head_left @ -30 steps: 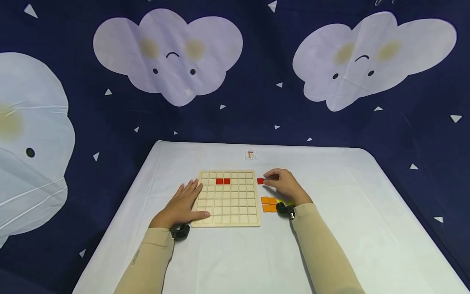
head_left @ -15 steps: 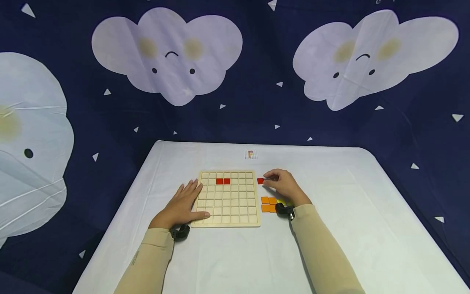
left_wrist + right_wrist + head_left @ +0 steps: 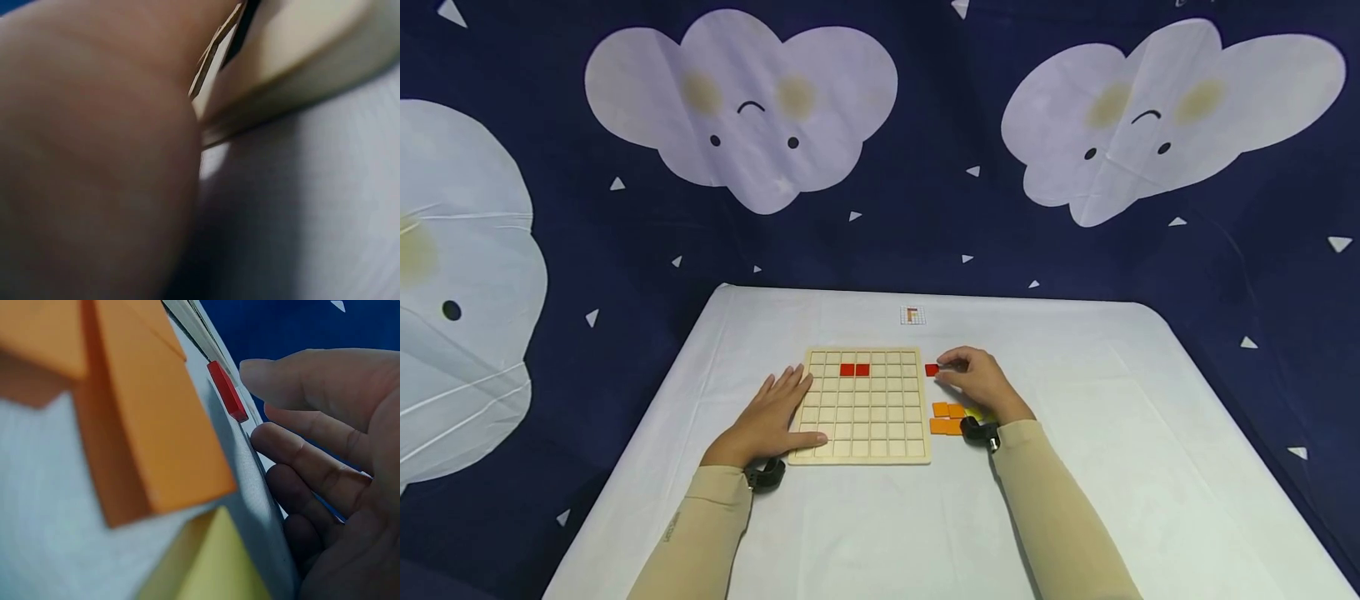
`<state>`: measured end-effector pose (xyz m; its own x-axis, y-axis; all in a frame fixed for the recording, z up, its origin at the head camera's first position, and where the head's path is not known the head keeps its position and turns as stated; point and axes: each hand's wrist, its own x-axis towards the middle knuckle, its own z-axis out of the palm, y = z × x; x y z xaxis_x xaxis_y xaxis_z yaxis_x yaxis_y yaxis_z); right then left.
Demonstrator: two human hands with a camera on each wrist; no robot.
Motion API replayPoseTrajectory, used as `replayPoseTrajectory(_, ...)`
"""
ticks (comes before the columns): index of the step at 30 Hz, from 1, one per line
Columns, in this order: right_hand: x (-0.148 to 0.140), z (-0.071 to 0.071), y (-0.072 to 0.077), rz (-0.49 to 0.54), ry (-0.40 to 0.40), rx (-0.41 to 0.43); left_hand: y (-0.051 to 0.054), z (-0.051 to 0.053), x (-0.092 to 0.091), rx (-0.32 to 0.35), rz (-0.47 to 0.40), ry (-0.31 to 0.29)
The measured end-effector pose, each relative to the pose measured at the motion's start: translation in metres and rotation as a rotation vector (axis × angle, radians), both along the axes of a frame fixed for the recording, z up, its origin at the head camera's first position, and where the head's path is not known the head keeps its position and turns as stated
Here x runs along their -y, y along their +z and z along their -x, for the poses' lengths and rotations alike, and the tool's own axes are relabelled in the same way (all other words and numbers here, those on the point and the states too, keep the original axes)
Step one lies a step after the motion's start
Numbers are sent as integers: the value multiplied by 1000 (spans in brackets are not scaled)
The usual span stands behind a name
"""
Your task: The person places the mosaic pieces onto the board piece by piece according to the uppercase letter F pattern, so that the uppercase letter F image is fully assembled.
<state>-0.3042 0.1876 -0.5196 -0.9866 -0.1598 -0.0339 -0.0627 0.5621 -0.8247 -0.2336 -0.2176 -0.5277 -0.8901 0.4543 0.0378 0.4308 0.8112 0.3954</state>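
Observation:
A wooden grid board (image 3: 857, 458) lies on the white table, with two red tiles (image 3: 855, 370) side by side in its upper rows. My left hand (image 3: 765, 423) rests over the board's left edge, fingers extended and thumb on the lower left. Right of the board, a single red tile (image 3: 932, 370) lies on the table. My right hand (image 3: 977, 379) is beside it, thumb and fingers parted at its right end. In the right wrist view a gap shows between thumb (image 3: 275, 381) and fingers, with the red tile (image 3: 226, 390) just beyond the fingertips. Contact cannot be made out.
Several orange tiles (image 3: 940, 426) lie right of the board, beside yellow tiles (image 3: 973, 412) partly hidden by the right wrist. Behind the board is a small card (image 3: 913, 316) with a coloured grid pattern. A dark blue cloud-print cloth (image 3: 940, 125) hangs behind the table.
My right thumb and fingertips stand slightly farther apart at the red tile. The left hand stays on the board, and the tiles keep their places.

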Motion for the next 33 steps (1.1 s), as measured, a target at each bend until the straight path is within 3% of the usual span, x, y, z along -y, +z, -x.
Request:
replayPoseTrajectory(11,-2,-1,0,15,52,-37,1,1,-1,3,10,2)
replayPoseTrajectory(22,1,1,-6,-65,113,-150,0,1,1,0,15,-5)
replayPoseTrajectory(33,4,-1,-2,-39,126,-120,-1,0,1,3,11,0)
